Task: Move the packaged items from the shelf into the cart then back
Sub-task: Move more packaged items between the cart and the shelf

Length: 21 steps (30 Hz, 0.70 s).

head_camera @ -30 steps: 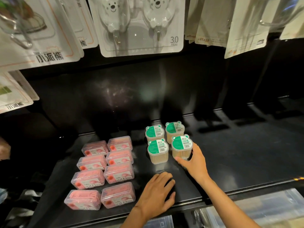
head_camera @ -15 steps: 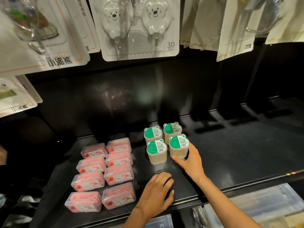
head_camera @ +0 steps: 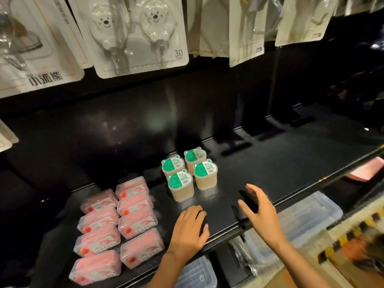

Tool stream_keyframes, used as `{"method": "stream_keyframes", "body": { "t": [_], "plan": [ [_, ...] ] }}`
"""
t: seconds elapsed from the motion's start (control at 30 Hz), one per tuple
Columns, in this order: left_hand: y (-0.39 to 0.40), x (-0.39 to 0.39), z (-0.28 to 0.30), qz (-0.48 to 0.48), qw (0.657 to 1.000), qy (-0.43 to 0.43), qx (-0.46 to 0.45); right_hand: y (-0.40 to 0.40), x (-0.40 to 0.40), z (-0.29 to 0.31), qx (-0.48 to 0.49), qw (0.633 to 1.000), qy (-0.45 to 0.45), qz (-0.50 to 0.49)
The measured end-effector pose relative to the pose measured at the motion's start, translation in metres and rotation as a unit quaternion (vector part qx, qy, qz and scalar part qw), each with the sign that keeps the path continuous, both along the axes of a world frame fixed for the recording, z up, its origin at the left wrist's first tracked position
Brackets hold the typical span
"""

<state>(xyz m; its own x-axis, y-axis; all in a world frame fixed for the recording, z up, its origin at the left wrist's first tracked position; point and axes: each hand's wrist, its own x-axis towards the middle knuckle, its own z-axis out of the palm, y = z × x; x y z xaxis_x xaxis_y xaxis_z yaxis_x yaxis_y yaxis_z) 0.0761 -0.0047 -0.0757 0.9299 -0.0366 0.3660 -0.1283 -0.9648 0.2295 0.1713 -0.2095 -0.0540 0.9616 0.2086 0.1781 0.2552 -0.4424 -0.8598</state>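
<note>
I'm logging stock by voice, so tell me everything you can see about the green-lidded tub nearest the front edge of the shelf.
The front green-lidded tub is a small clear plastic container with rounded sides and a green-and-white label on its lid, which has two small bear-ear bumps. It looks packed with pale, thin sticks. It stands upright on the black shelf, front left of a group of four, close against its neighbours. Neither hand touches it.

Bear-shaped hook packs (head_camera: 133, 36) hang above the black shelf (head_camera: 270, 163); clear plastic bins (head_camera: 307, 221) sit below it.
</note>
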Motion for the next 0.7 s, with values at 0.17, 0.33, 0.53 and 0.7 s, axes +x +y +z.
{"method": "stream_keyframes", "body": {
  "t": [0.17,0.33,0.53,0.7],
  "plan": [
    [-0.062,0.013,0.026,0.008,0.995,0.050,-0.089,-0.106,-0.051,0.005,-0.041,0.998,-0.008,-0.038],
    [-0.185,0.025,0.036,-0.110,0.962,0.058,-0.244,-0.212,-0.091,0.007,-0.059,0.990,0.023,-0.125],
    [-0.389,0.020,0.020,-0.257,0.930,0.081,-0.248,-0.386,-0.151,0.000,-0.095,0.969,0.011,-0.229],
    [-0.545,-0.017,0.019,-0.315,0.893,0.133,-0.293,-0.525,-0.212,0.005,-0.102,0.943,0.032,-0.314]
  ]
}}
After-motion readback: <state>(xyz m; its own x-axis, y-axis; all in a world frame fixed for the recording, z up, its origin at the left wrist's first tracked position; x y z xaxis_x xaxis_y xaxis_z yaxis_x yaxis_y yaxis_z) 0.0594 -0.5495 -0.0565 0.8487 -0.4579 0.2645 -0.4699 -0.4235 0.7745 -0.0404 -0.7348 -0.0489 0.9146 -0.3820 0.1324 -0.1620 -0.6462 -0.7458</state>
